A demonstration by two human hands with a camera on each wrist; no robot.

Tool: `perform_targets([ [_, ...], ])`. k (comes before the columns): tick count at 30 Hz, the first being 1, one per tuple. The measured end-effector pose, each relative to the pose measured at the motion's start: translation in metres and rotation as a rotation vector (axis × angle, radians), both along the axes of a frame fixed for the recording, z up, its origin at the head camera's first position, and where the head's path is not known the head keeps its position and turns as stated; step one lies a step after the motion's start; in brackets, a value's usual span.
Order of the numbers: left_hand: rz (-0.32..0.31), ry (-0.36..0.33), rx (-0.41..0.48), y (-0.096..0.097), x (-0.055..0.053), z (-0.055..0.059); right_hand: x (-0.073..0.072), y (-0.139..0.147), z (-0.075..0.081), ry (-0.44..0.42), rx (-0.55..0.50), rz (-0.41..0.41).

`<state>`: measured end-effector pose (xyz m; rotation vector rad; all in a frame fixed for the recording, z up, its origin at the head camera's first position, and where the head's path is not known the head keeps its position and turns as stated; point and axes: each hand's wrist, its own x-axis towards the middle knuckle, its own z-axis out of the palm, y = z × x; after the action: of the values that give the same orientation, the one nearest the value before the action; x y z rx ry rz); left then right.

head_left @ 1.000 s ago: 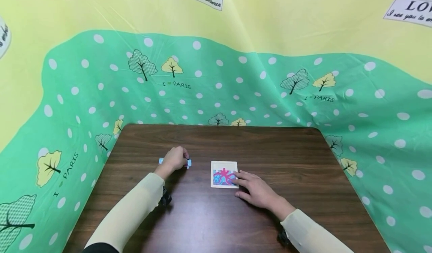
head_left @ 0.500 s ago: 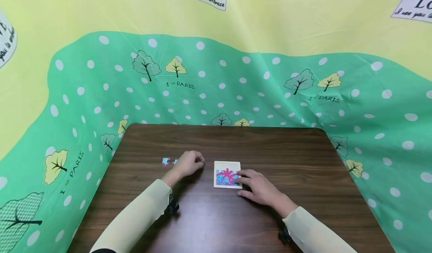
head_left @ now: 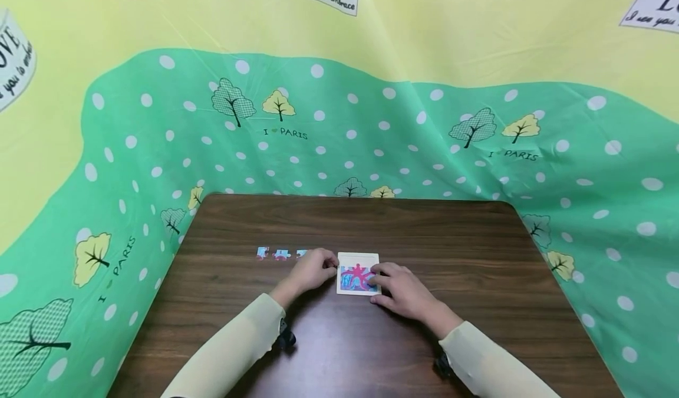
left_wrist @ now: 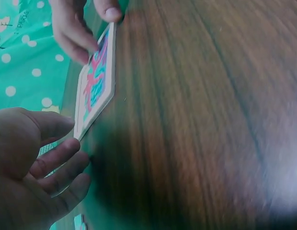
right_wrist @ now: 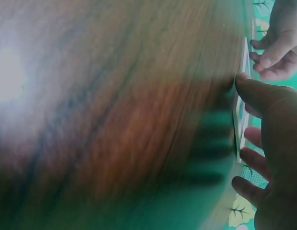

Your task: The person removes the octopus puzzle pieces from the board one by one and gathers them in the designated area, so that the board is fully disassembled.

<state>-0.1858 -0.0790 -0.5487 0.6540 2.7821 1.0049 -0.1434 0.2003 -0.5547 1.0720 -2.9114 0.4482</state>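
A small white-framed jigsaw puzzle (head_left: 353,274) lies flat on the table, showing a pink octopus on blue with a pale strip along its far side. At its left edge is my left hand (head_left: 314,268); in the left wrist view the thumb and index fingertips are at the frame's corner, and no loose piece shows between them. My right hand (head_left: 405,290) rests at the right side, fingertips over the picture and thumb by the near edge. Left of the puzzle lie loose jigsaw pieces (head_left: 282,255) in a row, the nearest partly hidden by my left hand.
Dark wood-grain table (head_left: 451,233) surrounds the puzzle. A green and yellow printed cloth (head_left: 382,127) hangs behind and beside it. A black wrist device (head_left: 285,336) sits under the left sleeve.
My left hand has moved right, away from the loose pieces and up to the puzzle's left edge, uncovering the pieces. The right hand has stayed at the puzzle's right side.
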Motion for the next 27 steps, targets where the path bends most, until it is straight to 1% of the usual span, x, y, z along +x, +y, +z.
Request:
perform_targets([
  [2, -0.007, 0.009, -0.004, 0.004, 0.002, -0.001, 0.000, -0.002, -0.001, -0.008, -0.007, 0.004],
  [4, -0.015, 0.021, -0.026, 0.007, 0.003, -0.002, 0.001, -0.005, -0.002, -0.010, -0.012, 0.019],
  [8, -0.018, 0.045, -0.095, 0.012, 0.004, -0.001, 0.000, -0.010, -0.004, 0.014, -0.021, 0.060],
  [11, -0.017, 0.054, -0.132, 0.015, 0.004, -0.001, 0.001, -0.012, -0.005, 0.027, -0.019, 0.074],
  [15, -0.018, 0.059, -0.161, 0.017, 0.004, -0.002, 0.002, -0.013, -0.006, 0.007, -0.007, 0.066],
  [23, -0.031, 0.034, -0.202, 0.018, 0.004, -0.001, 0.004, -0.013, -0.006, -0.038, -0.003, 0.052],
  [27, -0.029, 0.041, -0.237, 0.019, 0.003, -0.001, 0.004, -0.014, -0.006, -0.038, -0.007, 0.055],
])
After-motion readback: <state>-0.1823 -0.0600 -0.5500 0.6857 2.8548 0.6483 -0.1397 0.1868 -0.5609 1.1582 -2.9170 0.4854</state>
